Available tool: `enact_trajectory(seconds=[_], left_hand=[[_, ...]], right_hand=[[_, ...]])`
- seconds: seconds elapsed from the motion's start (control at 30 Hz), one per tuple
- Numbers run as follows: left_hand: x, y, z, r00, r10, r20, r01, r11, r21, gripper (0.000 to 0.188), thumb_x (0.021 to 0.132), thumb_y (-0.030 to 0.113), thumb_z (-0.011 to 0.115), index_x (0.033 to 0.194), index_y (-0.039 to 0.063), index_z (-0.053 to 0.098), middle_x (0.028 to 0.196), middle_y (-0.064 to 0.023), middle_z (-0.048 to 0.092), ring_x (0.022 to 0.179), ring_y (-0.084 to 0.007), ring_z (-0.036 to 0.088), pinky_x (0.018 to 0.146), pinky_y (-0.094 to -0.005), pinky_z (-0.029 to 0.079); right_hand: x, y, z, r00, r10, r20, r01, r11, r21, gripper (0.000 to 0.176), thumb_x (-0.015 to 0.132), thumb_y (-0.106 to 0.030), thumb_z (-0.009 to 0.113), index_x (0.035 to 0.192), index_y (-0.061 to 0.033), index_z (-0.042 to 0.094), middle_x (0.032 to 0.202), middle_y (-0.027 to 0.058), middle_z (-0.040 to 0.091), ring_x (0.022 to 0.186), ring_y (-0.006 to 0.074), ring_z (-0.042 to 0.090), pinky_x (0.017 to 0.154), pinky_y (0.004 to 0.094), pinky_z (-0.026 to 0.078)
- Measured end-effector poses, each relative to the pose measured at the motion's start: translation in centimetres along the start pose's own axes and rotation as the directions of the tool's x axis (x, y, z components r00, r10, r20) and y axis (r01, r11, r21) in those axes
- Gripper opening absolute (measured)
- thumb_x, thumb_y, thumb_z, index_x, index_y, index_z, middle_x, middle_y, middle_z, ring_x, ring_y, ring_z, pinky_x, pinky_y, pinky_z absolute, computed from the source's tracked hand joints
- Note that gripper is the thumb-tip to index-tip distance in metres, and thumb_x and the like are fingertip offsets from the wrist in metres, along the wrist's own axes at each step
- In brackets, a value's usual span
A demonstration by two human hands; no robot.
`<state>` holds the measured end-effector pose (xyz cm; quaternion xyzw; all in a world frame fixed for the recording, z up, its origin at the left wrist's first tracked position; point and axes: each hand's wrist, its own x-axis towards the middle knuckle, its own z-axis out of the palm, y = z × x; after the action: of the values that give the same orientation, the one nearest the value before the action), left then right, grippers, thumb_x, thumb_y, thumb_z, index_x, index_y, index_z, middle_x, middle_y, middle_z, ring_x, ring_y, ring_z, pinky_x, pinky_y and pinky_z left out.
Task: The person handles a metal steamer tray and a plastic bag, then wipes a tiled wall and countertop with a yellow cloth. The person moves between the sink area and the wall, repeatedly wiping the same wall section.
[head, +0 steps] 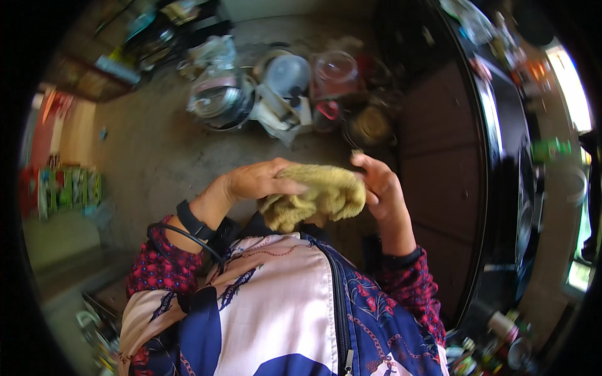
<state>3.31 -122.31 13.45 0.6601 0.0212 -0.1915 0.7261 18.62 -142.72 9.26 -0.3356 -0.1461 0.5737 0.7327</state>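
A bunched yellow-green cloth [324, 190], thick and towel-like, is held in front of my chest, above the floor. My left hand [263, 181] grips its left end, with the thumb lying across the front and the other fingers mostly hidden behind. At the cloth's right end is my right hand [383, 185], its lower fingers against the edge and one finger raised away from it. Motion blurs the cloth and the fingertips. A black strap [195, 221] with a cable circles my left forearm.
Beyond my hands, a lidded pot [218, 101], a translucent bluish container [288, 75], a clear plastic tub [336, 68] and a round basket-like vessel [371, 124] stand on the floor [146, 150]. Dark cabinet doors [437, 155] under a black counter rise at right. A green rack [70, 190] stands left.
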Motion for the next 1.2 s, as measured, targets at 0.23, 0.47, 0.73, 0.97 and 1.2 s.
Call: enact_trajectory(seconds=[0.23,0.47,0.73,0.97,1.2], left_hand=[[-14.4,-4.0,-6.7,0.849,-0.046,-0.526,-0.207,0.888,-0.41,0.032,0.078,0.013,0.054,0.104,-0.006,0.057,0.096,-0.0091,0.063,0.087,-0.0159,0.058,0.08,-0.0267,0.044],[-28.5,-6.6,-16.9,0.818,0.061,-0.573,-0.097,0.995,-0.033,0.042,0.08,0.012,0.058,0.117,-0.002,0.046,0.102,-0.0048,0.057,0.093,-0.0112,0.052,0.085,-0.0261,0.041],[-36.5,-8.7,-28.0,0.641,-0.132,-0.756,-0.077,0.969,-0.235,0.03,0.089,0.021,0.046,0.105,-0.002,0.054,0.101,-0.004,0.059,0.09,-0.0101,0.053,0.08,-0.0227,0.042],[-37.9,-9.5,-43.9,0.416,-0.037,-0.909,-0.76,0.536,-0.369,0.025,0.087,0.017,0.046,0.103,0.0,0.054,0.103,-0.0076,0.058,0.099,-0.019,0.054,0.087,-0.0335,0.043],[-38.9,-5.6,-62.4,0.247,-0.228,-0.942,-0.482,0.815,-0.323,0.027,0.085,0.01,0.05,0.111,0.003,0.05,0.105,-0.0071,0.056,0.097,-0.0179,0.054,0.084,-0.0326,0.043]], right_hand=[[9.6,6.4,7.1,0.947,0.319,0.025,-0.231,0.736,-0.637,0.032,0.077,-0.021,0.039,0.099,-0.0001,0.051,0.081,0.0172,0.064,0.042,0.0092,0.042,0.036,0.0191,0.028],[27.3,23.9,24.5,0.901,0.419,-0.11,-0.389,0.671,-0.631,0.035,0.078,-0.014,0.036,0.099,0.0042,0.056,0.082,0.0118,0.062,0.066,0.0176,0.054,0.057,0.0311,0.042],[38.7,27.0,34.8,0.926,0.282,-0.251,-0.377,0.704,-0.602,0.028,0.082,-0.002,0.034,0.094,0.0018,0.06,0.081,0.0086,0.062,0.066,0.0143,0.056,0.054,0.0305,0.046],[51.5,25.4,33.0,0.979,0.093,-0.183,-0.187,0.77,-0.61,0.021,0.079,-0.002,0.043,0.071,-0.0008,0.063,0.058,0.0049,0.059,0.041,0.012,0.049,0.037,0.0259,0.035],[65.1,21.8,35.4,0.986,0.06,-0.157,-0.136,0.834,-0.535,0.017,0.081,-0.01,0.049,0.075,-0.0021,0.063,0.058,0.0031,0.058,0.042,0.0103,0.048,0.036,0.0238,0.033]])
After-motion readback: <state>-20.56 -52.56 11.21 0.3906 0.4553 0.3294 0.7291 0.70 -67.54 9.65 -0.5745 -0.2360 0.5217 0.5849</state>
